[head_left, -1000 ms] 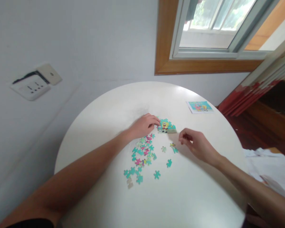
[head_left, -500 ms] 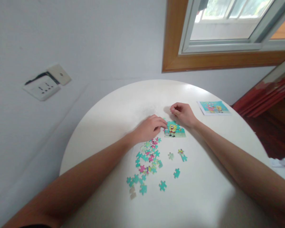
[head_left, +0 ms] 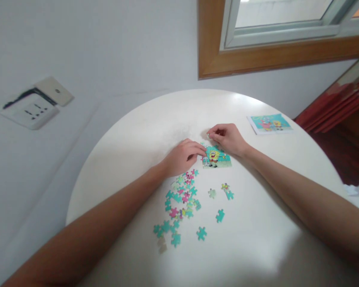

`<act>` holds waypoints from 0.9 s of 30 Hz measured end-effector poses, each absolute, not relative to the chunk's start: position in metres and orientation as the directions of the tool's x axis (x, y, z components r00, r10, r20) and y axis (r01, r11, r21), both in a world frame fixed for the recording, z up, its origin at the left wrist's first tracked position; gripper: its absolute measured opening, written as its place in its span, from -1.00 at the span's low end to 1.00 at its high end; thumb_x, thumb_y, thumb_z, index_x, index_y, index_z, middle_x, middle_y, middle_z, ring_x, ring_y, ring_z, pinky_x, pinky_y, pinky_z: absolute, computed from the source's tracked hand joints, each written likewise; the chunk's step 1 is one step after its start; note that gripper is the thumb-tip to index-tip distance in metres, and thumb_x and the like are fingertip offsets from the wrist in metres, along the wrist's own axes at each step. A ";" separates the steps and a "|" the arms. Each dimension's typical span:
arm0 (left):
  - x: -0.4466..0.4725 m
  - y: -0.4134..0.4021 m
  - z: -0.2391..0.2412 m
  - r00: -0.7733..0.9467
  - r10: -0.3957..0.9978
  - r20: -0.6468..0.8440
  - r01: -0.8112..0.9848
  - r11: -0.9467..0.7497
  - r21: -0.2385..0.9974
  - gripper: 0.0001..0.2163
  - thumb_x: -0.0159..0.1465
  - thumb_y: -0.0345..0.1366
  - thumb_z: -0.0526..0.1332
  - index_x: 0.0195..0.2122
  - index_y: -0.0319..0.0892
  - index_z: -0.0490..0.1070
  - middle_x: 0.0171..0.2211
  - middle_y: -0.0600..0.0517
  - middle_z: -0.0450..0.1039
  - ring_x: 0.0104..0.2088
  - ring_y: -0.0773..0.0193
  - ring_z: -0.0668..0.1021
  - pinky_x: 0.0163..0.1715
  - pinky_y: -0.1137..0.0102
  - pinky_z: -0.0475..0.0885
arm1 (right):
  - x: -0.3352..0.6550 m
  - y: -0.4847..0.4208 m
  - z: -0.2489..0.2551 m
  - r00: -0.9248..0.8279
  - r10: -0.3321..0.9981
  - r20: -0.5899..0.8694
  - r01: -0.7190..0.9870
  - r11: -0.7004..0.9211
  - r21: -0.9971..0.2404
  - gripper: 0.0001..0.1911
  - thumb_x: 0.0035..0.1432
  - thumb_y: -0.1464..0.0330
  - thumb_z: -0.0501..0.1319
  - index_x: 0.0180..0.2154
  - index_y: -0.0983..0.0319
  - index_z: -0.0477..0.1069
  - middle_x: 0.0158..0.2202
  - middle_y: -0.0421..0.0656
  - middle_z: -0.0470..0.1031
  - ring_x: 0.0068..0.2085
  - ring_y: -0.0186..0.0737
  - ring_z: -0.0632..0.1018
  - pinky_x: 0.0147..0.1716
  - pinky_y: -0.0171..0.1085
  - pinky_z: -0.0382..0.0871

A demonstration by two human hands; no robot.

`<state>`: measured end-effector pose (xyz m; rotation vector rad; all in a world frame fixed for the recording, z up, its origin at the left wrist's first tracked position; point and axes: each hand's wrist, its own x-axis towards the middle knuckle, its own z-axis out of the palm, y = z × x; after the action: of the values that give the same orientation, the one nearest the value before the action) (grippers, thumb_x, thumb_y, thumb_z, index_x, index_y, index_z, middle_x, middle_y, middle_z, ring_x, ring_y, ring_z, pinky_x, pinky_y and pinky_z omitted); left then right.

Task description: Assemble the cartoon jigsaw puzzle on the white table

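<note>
A partly joined jigsaw puzzle with a yellow square cartoon figure on teal lies on the white table. My left hand rests at its left edge, fingers stretched out and fingertips touching it; nothing shows in its grasp. Just beyond the puzzle's top edge, my right hand pinches a small puzzle piece between thumb and fingers. That piece is mostly hidden by the fingertips. Nearer to me spreads a cluster of loose puzzle pieces, teal, pink and pale green.
Several separate pieces lie right of the cluster, among them a teal piece and another teal piece. A picture sheet lies at the far right of the round white table. A wall and a window frame stand behind.
My right hand has shifted slightly left along the puzzle's top edge with the pinched piece. My left hand stays at the puzzle's left edge. The camera view has tilted down a little.
</note>
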<state>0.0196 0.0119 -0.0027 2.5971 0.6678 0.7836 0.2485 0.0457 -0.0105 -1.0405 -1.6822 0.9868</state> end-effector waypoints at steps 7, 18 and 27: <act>0.019 0.012 -0.003 0.736 0.522 0.431 0.327 -0.831 0.450 -0.66 0.27 -0.58 0.07 -0.14 -0.08 0.56 -0.06 0.03 0.59 0.00 0.24 0.56 0.10 0.21 0.39 | 0.246 0.037 -0.009 -0.412 0.827 0.382 0.370 0.535 -0.760 -0.80 0.20 0.39 0.20 -0.28 0.24 0.63 -0.30 -0.08 0.62 -0.28 -0.18 0.55 -0.23 -0.18 0.40; 0.020 0.011 -0.001 0.734 0.553 0.396 0.360 -0.810 0.464 -0.65 0.27 -0.56 0.06 -0.15 -0.07 0.57 -0.04 0.04 0.59 0.01 0.22 0.56 0.11 0.20 0.38 | 0.243 0.036 -0.009 -0.398 0.847 0.351 0.466 0.517 -0.718 -0.87 0.13 0.46 0.25 -0.39 0.22 0.58 -0.35 -0.13 0.52 -0.34 -0.24 0.47 -0.29 -0.21 0.34; 0.020 0.012 -0.002 0.739 0.538 0.405 0.349 -0.820 0.454 -0.66 0.27 -0.57 0.06 -0.15 -0.08 0.55 -0.06 0.04 0.59 -0.01 0.23 0.56 0.09 0.20 0.38 | 0.241 0.043 -0.014 -0.196 0.904 0.380 0.452 0.427 -0.783 -0.84 0.18 0.40 0.21 -0.31 0.27 0.57 -0.38 -0.10 0.58 -0.40 -0.25 0.46 -0.34 -0.21 0.32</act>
<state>0.0197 0.0121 -0.0022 2.5916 0.6856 0.7580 0.2410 0.0430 -0.0137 -1.1630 -1.8147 0.6560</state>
